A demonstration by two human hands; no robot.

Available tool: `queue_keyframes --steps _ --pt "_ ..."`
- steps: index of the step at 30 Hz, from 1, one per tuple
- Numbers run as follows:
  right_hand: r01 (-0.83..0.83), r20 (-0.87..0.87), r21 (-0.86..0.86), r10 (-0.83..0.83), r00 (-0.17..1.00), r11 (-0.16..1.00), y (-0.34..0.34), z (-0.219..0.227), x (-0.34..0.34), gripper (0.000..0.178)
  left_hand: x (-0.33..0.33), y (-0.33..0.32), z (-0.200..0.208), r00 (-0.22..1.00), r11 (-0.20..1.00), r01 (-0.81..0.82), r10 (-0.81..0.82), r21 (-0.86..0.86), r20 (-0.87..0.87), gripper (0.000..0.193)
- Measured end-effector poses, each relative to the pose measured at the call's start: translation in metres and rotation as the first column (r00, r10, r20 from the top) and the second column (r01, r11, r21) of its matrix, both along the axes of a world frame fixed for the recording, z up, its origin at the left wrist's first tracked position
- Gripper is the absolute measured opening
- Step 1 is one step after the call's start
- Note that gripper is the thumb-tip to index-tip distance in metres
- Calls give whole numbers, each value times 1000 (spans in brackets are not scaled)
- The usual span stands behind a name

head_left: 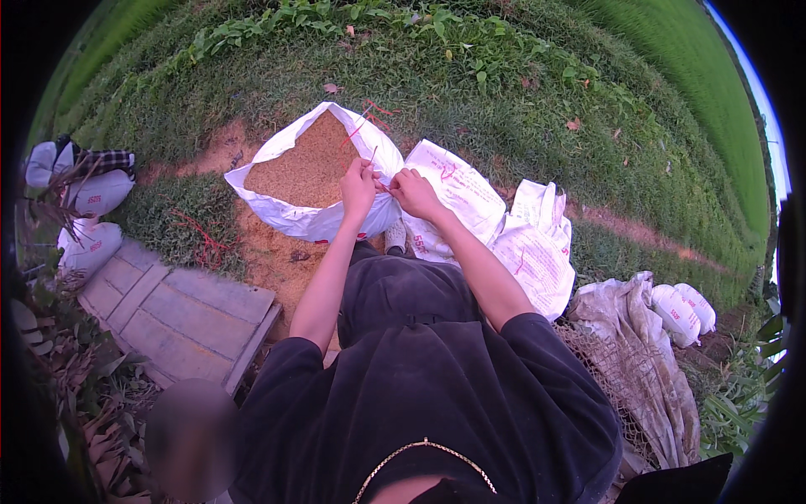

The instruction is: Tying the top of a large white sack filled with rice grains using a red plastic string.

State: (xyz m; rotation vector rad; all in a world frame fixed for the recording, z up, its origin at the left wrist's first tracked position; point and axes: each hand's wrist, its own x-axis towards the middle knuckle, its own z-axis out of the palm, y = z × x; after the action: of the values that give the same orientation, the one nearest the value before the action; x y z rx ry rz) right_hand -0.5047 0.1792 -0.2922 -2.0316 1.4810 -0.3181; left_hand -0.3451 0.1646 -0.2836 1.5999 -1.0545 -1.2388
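With left hand [358, 193] and right hand [413, 195] nearly touching, just above the frame's middle, pinching a thin red string [382, 187] between closed fingers, exact hold too small to tell. Spread open immediately to the left, at upper center-left: a white woven sack [294, 220] filled with brown grain [302, 168], mouth broadest from left to right, right-hand rim beside the string. Nearer to the grain, the left hand; farther right, toward a printed white sack [457, 191] lying just beside the open one, the right.
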Motion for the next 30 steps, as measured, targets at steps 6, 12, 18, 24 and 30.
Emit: queue_keyframes --steps 6,12,18,24,30 --pt "-70 73 33 68 995 997 2 0 -13 17 2 -9 17 890 974 226 -217 25 401 14" --pt "-102 -9 119 104 995 988 -8 2 -10 19 -4 -10 29 773 956 293 -247 16 585 17" --pt "-98 39 197 92 995 975 -10 3 -11 22 -16 -4 20 740 968 243 -224 58 635 18" --pt "-44 79 163 32 996 986 -10 -15 -15 22 -24 19 15 931 989 65 -13 -130 366 18" --pt "-10 204 193 -30 978 981 -11 -31 -19 21 -14 33 -10 856 801 331 -33 -499 516 14"
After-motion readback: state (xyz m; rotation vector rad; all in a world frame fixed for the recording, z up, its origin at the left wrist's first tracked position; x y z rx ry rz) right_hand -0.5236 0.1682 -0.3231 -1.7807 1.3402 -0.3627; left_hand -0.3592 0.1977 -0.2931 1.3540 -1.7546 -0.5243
